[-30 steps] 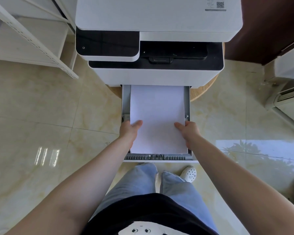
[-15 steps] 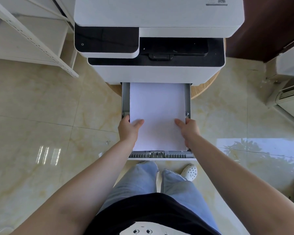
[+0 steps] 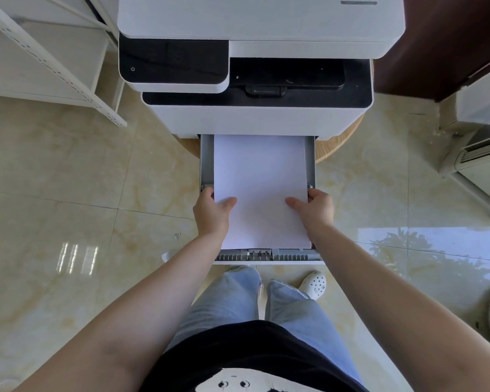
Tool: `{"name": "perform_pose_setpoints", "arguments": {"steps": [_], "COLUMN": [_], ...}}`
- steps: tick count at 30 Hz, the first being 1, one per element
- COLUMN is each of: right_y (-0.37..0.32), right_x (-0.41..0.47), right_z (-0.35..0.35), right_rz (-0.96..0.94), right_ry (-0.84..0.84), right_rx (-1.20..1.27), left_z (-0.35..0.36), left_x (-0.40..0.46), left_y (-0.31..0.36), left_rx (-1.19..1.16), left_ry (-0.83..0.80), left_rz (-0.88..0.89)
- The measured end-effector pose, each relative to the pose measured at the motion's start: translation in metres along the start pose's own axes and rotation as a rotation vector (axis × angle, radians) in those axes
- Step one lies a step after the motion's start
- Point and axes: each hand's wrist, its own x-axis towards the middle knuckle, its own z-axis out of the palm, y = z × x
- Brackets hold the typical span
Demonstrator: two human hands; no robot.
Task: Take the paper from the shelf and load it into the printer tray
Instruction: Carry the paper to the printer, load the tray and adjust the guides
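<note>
A white stack of paper (image 3: 260,190) lies in the pulled-out grey printer tray (image 3: 206,162), its far end under the printer body. My left hand (image 3: 211,212) grips the paper's left edge, thumb on top. My right hand (image 3: 314,207) grips the right edge the same way. The white and black printer (image 3: 255,117) stands on a round wooden stool straight ahead. The paper's near edge sits just short of the tray's front rail (image 3: 269,254).
A white metal shelf (image 3: 48,55) stands at the upper left on the glossy tiled floor. A white appliance (image 3: 484,154) sits at the right, a dark door (image 3: 447,43) behind it. My legs and a white shoe (image 3: 313,284) are below the tray.
Both hands have slid the paper further into the tray, toward the printer; the near edge now lies inside the front rail.
</note>
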Motion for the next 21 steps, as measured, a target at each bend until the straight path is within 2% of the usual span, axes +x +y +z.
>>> {"name": "perform_pose_setpoints", "arguments": {"steps": [3, 8, 11, 15, 18, 21], "right_y": [0.000, 0.001, 0.002, 0.010, 0.018, 0.024], "right_x": [0.000, -0.003, -0.006, -0.009, -0.009, -0.011], "right_z": [0.000, 0.000, 0.001, 0.003, 0.007, 0.012], "right_rz": [0.011, -0.053, -0.162, -0.255, -0.174, -0.089], "right_ry": [0.002, 0.029, 0.070, 0.255, 0.244, 0.179], "right_rx": [0.012, -0.016, -0.162, -0.468, -0.447, -0.452], "left_z": [0.000, -0.004, -0.006, -0.007, -0.006, -0.002], "left_x": [-0.003, -0.007, -0.005, -0.003, -0.004, -0.009], "left_y": [0.002, 0.006, 0.006, 0.001, -0.004, -0.006], "left_rx": [0.040, 0.265, 0.339, 0.394, 0.447, 0.470], "left_ry": [0.029, 0.121, 0.159, 0.208, 0.217, 0.117], "left_rz": [0.037, 0.138, 0.228, 0.299, 0.260, 0.119]}}
